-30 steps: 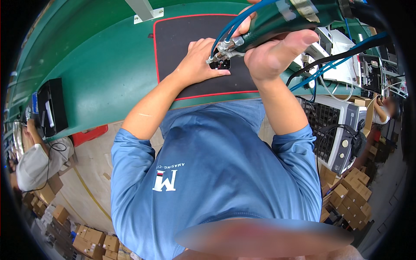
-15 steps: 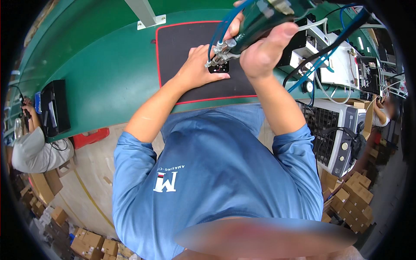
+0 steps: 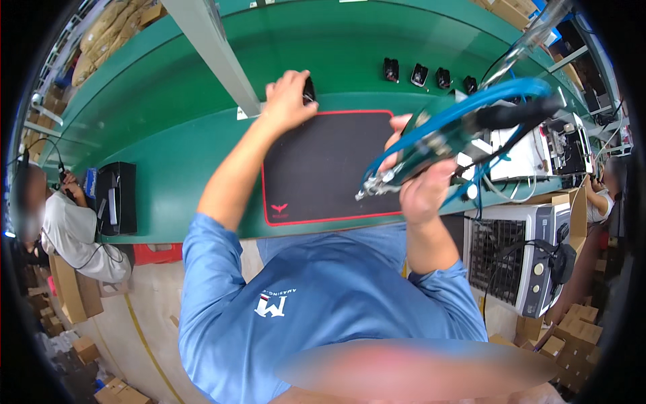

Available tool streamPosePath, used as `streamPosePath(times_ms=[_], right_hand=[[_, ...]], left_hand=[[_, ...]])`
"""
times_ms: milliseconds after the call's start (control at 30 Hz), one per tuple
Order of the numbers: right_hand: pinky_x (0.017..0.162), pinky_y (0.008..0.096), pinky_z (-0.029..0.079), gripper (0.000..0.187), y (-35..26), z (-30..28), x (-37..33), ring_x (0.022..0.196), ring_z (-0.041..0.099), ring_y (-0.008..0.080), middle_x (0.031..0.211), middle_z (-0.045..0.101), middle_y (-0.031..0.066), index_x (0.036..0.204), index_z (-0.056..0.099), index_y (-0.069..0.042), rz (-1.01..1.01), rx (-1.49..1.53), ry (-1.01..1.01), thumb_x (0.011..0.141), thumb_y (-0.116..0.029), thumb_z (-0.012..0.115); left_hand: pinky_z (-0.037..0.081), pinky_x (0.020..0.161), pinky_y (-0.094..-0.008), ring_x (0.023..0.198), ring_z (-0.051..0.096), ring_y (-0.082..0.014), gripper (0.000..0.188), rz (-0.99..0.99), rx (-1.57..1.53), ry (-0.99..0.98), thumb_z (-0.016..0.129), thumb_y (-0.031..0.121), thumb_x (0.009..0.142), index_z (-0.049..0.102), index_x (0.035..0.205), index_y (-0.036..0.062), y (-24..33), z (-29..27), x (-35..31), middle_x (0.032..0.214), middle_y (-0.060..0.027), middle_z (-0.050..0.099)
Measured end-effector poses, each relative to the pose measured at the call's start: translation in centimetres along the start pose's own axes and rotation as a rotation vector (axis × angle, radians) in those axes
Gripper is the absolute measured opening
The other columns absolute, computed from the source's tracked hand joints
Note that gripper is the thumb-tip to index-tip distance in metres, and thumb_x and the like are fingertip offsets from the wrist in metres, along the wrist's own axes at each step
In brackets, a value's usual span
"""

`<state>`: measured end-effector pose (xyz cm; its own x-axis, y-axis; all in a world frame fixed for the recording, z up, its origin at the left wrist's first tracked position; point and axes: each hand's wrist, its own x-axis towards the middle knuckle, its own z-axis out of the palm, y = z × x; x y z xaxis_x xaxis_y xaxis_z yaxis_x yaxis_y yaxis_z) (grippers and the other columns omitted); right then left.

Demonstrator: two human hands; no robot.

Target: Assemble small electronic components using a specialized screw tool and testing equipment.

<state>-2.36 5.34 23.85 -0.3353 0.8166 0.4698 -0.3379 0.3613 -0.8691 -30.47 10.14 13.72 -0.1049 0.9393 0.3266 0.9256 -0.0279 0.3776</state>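
Note:
My left hand reaches to the back of the green bench, just beyond the mat's far edge. Its fingers close around a small black housing, mostly seen edge-on. The tool in my right hand is a dark green powered screwdriver with a metal nose and blue air hoses. It is held tilted, its nose pointing down to the left over the right part of the black mat. The tool body is smeared by motion and hides part of my right fingers.
Several small black housings stand in a row at the back of the bench. A grey post rises behind my left hand. Machinery fills the right end, and a black box stands at the left. Other people work at both sides.
My left hand has moved from the middle of the mat to the bench's back with the housing. The screwdriver has come away from the housing, lower and to the right. The view has shifted.

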Motion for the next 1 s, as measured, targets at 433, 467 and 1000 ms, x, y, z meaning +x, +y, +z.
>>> streamPosePath(times_ms=[433,467,1000], right_hand=[[0.063,0.0282,0.050,0.094,1.3,-2.9,-1.3,0.075,0.061,0.0155,0.087,0.063,0.0111,0.124,0.054,0.010,0.028,0.087,0.014,0.089,-0.077,0.051],[0.065,0.0305,0.051,0.086,1.3,-3.2,-1.1,0.078,0.062,0.0172,0.090,0.063,0.0123,0.125,0.056,0.008,0.003,0.151,0.015,0.091,-0.071,0.056],[0.070,0.0305,0.054,0.101,0.7,-4.1,-2.4,0.073,0.063,0.0143,0.099,0.062,0.0129,0.123,0.053,0.012,0.056,0.011,0.095,0.085,-0.081,0.050]], left_hand=[[0.038,0.108,-0.0571,0.141,0.040,-0.0353,0.092,-0.191,0.410,-0.106,0.085,0.034,0.077,0.036,0.150,0.0079,-2.3,3.8,9.5,0.155,-0.0134,0.038],[0.037,0.108,-0.0562,0.142,0.039,-0.0344,0.094,-0.109,0.294,-0.148,0.085,0.035,0.076,0.036,0.151,0.0082,-0.8,4.4,10.2,0.154,-0.0127,0.039],[0.038,0.107,-0.0491,0.129,0.050,-0.0343,0.085,0.108,-0.300,-0.065,0.086,0.038,0.074,0.048,0.142,0.0043,5.9,10.2,9.7,0.135,-0.0175,0.052]])
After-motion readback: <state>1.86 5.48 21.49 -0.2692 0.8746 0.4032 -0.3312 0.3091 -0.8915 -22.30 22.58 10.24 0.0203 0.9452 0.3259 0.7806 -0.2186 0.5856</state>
